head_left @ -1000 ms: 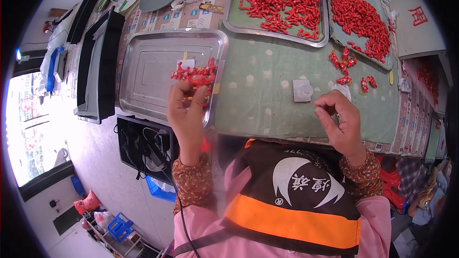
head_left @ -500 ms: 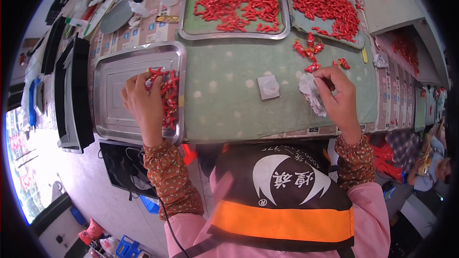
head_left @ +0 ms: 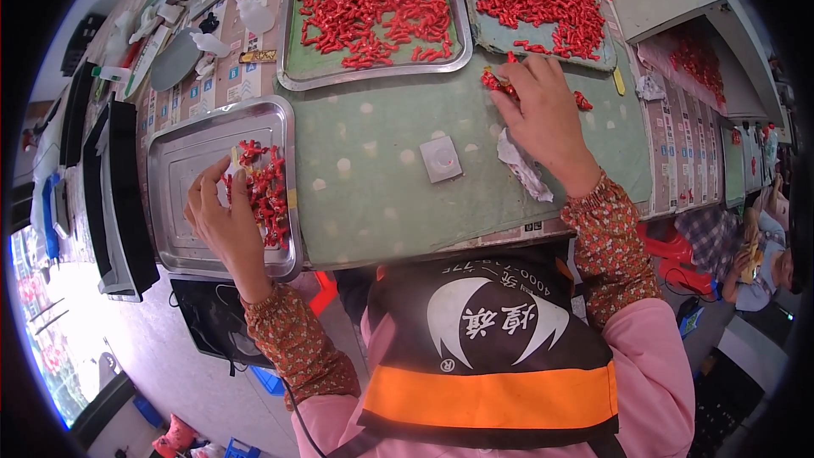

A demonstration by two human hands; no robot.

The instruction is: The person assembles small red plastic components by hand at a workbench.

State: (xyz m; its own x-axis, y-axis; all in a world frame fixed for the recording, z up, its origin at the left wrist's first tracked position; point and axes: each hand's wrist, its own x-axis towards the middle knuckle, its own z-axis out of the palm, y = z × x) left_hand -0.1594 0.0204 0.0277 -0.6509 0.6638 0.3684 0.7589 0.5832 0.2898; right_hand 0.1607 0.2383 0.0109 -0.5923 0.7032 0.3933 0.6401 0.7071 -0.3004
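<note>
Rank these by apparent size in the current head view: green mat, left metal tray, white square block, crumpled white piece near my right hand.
1. Green mat
2. Left metal tray
3. White square block and crumpled white piece: too alike to rank

A block [head_left: 440, 159] is sitting on a cloth [head_left: 365, 212]. Left of the block, a tray [head_left: 180, 165] is holding pieces [head_left: 271, 195]; behind the block, a second tray [head_left: 373, 81] is holding more; right of the block, a tissue [head_left: 523, 168] is lying.
</note>
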